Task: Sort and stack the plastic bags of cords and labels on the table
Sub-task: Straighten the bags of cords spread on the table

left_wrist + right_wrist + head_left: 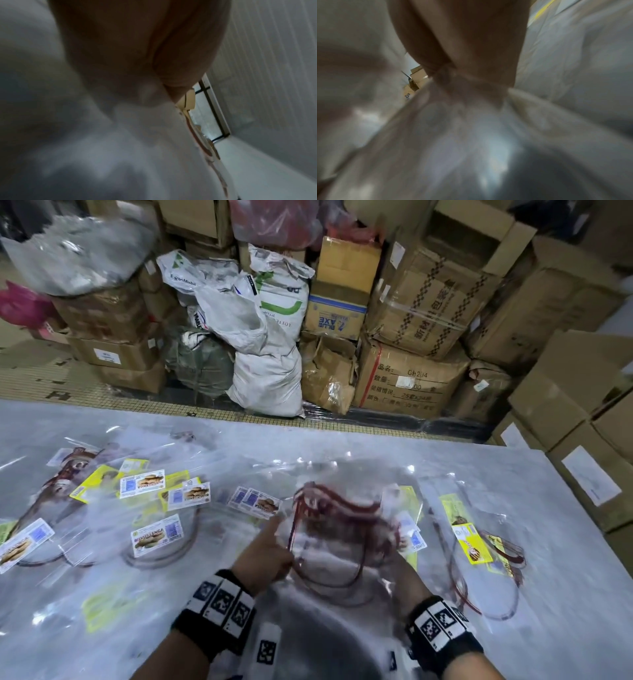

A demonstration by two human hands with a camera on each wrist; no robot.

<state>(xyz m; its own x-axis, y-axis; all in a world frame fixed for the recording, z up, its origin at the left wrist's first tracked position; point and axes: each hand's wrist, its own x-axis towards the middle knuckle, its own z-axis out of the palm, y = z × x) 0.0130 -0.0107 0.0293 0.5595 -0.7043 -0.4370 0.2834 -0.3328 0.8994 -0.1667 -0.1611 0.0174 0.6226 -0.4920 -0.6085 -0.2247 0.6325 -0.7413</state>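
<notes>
A bundle of clear plastic bags (342,529) with dark red cords inside is held up just above the table's near middle. My left hand (270,553) grips its left edge, and my right hand (399,563) grips its right side from behind the plastic, fingers mostly hidden. In both wrist views only blurred plastic (120,135) (462,135) and the palms show. More bags with white and yellow labels (156,537) lie scattered on the left. A few bags with yellow labels and red cords (474,544) lie on the right.
The grey table (513,481) is covered in loose clear bags. Beyond its far edge stand white sacks (267,371) and stacked cardboard boxes (407,378). More boxes (579,440) crowd the table's right side.
</notes>
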